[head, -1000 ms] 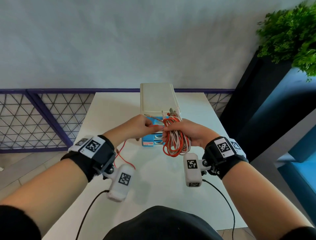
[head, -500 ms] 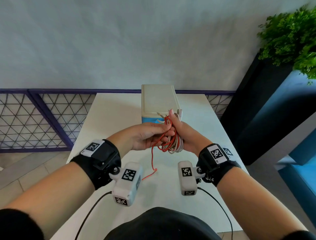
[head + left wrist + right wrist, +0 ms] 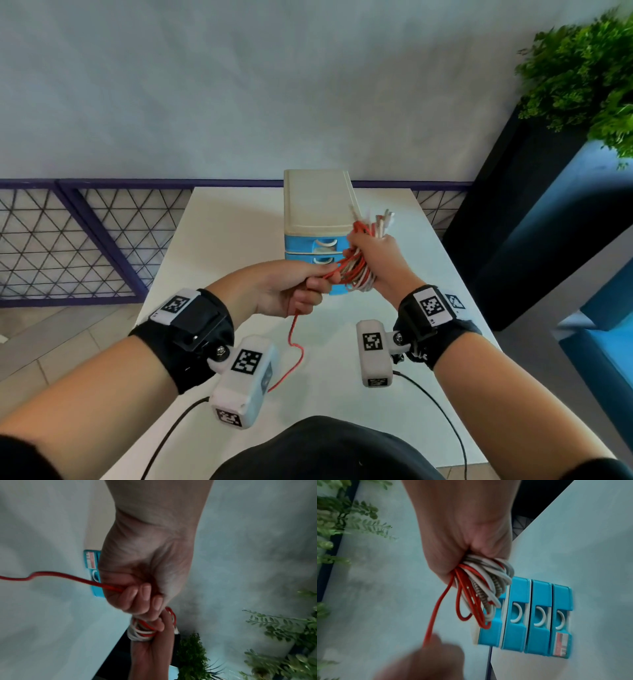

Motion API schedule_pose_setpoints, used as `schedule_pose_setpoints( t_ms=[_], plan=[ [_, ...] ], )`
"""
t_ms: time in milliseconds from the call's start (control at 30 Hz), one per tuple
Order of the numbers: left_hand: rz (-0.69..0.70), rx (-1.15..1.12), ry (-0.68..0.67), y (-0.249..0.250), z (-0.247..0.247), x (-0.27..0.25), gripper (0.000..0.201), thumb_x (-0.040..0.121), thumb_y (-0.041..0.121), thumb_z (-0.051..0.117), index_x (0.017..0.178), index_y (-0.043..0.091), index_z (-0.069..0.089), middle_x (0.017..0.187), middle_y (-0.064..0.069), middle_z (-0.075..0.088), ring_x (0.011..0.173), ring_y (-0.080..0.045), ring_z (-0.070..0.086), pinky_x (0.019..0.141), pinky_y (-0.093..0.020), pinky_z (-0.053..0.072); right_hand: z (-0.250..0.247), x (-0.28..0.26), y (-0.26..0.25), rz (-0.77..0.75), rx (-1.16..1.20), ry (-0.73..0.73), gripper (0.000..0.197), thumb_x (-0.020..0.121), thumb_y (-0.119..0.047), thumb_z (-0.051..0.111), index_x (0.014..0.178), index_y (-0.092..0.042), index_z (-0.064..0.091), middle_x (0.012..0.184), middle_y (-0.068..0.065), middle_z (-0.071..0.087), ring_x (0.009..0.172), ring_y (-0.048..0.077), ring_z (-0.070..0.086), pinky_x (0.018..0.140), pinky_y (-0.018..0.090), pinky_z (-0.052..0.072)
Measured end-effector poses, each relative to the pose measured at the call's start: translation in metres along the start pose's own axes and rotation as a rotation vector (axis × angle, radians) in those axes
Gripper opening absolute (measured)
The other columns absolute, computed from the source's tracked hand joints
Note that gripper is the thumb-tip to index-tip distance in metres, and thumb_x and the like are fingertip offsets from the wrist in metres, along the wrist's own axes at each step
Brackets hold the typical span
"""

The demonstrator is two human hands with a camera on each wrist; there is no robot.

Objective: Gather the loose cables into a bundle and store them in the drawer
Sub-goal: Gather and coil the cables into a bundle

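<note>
My right hand (image 3: 371, 260) grips a coiled bundle of red and white cables (image 3: 356, 279) (image 3: 481, 588) above the white table (image 3: 222, 240), with several plug ends (image 3: 376, 221) sticking up past the knuckles. My left hand (image 3: 294, 286) (image 3: 140, 595) is fisted round the loose red cable (image 3: 295, 339) (image 3: 68, 576), right beside the bundle. Its free tail hangs down toward the table. Behind both hands stands a small drawer unit (image 3: 317, 212) (image 3: 536, 619) with blue drawer fronts, all closed, and a cream top.
A purple-framed mesh fence (image 3: 68, 240) runs behind the table at left. A dark planter with a green plant (image 3: 582, 75) stands at the right, beside blue furniture (image 3: 603, 342). Thin black leads (image 3: 442, 411) trail from the wrist cameras.
Both hands have risen and moved right in front of the drawer unit. The left hand has pulled the red cable leftward from the bundle, and its tail is shorter on the table.
</note>
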State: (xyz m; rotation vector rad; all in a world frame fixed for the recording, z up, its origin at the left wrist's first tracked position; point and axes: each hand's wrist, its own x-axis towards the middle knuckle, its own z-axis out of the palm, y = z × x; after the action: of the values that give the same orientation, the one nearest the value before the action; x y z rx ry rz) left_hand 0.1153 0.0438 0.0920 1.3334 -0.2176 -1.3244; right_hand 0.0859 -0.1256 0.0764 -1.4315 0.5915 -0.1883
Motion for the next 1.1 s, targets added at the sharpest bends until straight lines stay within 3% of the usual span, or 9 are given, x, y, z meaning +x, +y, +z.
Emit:
schedule_pose_setpoints(
  t_ms=[133, 267, 433, 600, 733, 800, 900, 1000, 1100],
  plan=[
    [-0.107, 0.241, -0.087, -0.022, -0.016, -0.01, 0.03, 0.099, 0.038, 0.038, 0.081, 0.02, 0.054, 0.053, 0.008, 0.029, 0.044, -0.007, 0.024, 0.047, -0.019, 0.026, -0.021, 0.008, -0.012, 0.011, 0.185, 0.091, 0.009, 0.089, -0.008, 0.059, 0.082, -0.007, 0.055, 0.064, 0.006, 0.064, 0.057, 0.017, 0.064, 0.068, 0.039, 0.057],
    [-0.247, 0.649, -0.06, -0.032, -0.025, -0.009, 0.031, 0.098, 0.04, 0.04, 0.097, 0.02, 0.064, 0.061, 0.007, 0.037, 0.056, -0.011, 0.029, 0.055, -0.024, 0.022, -0.022, 0.001, -0.021, 0.022, 0.326, -0.024, 0.008, 0.091, -0.005, 0.058, 0.083, -0.007, 0.055, 0.061, 0.003, 0.064, 0.063, 0.015, 0.068, 0.073, 0.038, 0.059],
    [-0.03, 1.095, 0.351, -0.018, -0.022, 0.005, 0.023, 0.093, 0.034, 0.051, 0.093, 0.022, 0.071, 0.07, 0.007, 0.053, 0.068, -0.01, 0.047, 0.058, -0.018, 0.035, -0.015, -0.011, -0.024, 0.046, 0.174, -0.203, 0.01, 0.09, -0.004, 0.058, 0.081, -0.003, 0.061, 0.076, 0.011, 0.067, 0.07, 0.017, 0.07, 0.068, 0.03, 0.06],
    [0.279, 0.917, 0.61, -0.002, -0.028, 0.012, 0.019, 0.088, 0.03, 0.059, 0.076, 0.016, 0.065, 0.081, -0.011, 0.066, 0.071, -0.022, 0.056, 0.066, -0.03, 0.044, -0.012, -0.011, -0.02, 0.077, -0.119, -0.36, 0.012, 0.08, -0.008, 0.073, 0.09, -0.004, 0.067, 0.083, 0.014, 0.071, 0.074, 0.022, 0.07, 0.079, 0.035, 0.058],
    [0.422, 1.015, 0.649, 0.006, -0.014, 0.011, 0.02, 0.087, 0.033, 0.063, 0.08, 0.013, 0.065, 0.077, -0.004, 0.064, 0.07, -0.017, 0.054, 0.057, -0.027, 0.035, -0.007, -0.013, -0.017, 0.131, -0.22, -0.475, 0.037, 0.077, -0.011, 0.075, 0.108, 0.007, 0.064, 0.098, 0.025, 0.069, 0.088, 0.032, 0.068, 0.088, 0.043, 0.053],
    [0.462, 1.019, 0.676, 0.005, -0.011, 0.013, 0.017, 0.082, 0.031, 0.068, 0.079, 0.014, 0.065, 0.079, 0.0, 0.065, 0.073, -0.014, 0.056, 0.056, -0.021, 0.036, -0.006, -0.016, -0.017, 0.167, -0.217, -0.539, 0.032, 0.081, -0.007, 0.068, 0.109, 0.008, 0.063, 0.103, 0.028, 0.069, 0.095, 0.035, 0.069, 0.092, 0.045, 0.053],
    [0.431, 1.021, 0.715, 0.002, -0.011, 0.014, 0.027, 0.079, 0.037, 0.071, 0.068, 0.016, 0.058, 0.066, 0.005, 0.056, 0.062, -0.008, 0.05, 0.053, -0.022, 0.033, -0.007, -0.019, -0.017, 0.18, -0.254, -0.618, 0.013, 0.087, -0.006, 0.062, 0.098, 0.001, 0.063, 0.095, 0.022, 0.07, 0.09, 0.03, 0.07, 0.092, 0.044, 0.054],
    [0.368, 1.031, 0.752, 0.006, -0.016, 0.009, 0.044, 0.09, 0.046, 0.053, 0.058, 0.016, 0.048, 0.056, 0.002, 0.046, 0.053, -0.013, 0.041, 0.05, -0.026, 0.029, -0.012, -0.016, -0.013, 0.125, -0.301, -0.549, 0.007, 0.088, -0.01, 0.062, 0.088, -0.004, 0.064, 0.081, 0.013, 0.069, 0.074, 0.022, 0.07, 0.078, 0.038, 0.058],
    [0.199, 0.676, 0.658, 0.012, -0.027, 0.001, 0.039, 0.097, 0.039, 0.042, 0.071, 0.014, 0.057, 0.057, 0.002, 0.046, 0.048, -0.014, 0.036, 0.048, -0.025, 0.031, -0.02, -0.013, -0.009, 0.089, -0.301, -0.405, 0.014, 0.09, -0.015, 0.063, 0.08, -0.005, 0.062, 0.075, 0.012, 0.066, 0.062, 0.016, 0.068, 0.065, 0.029, 0.059]
  ],
)
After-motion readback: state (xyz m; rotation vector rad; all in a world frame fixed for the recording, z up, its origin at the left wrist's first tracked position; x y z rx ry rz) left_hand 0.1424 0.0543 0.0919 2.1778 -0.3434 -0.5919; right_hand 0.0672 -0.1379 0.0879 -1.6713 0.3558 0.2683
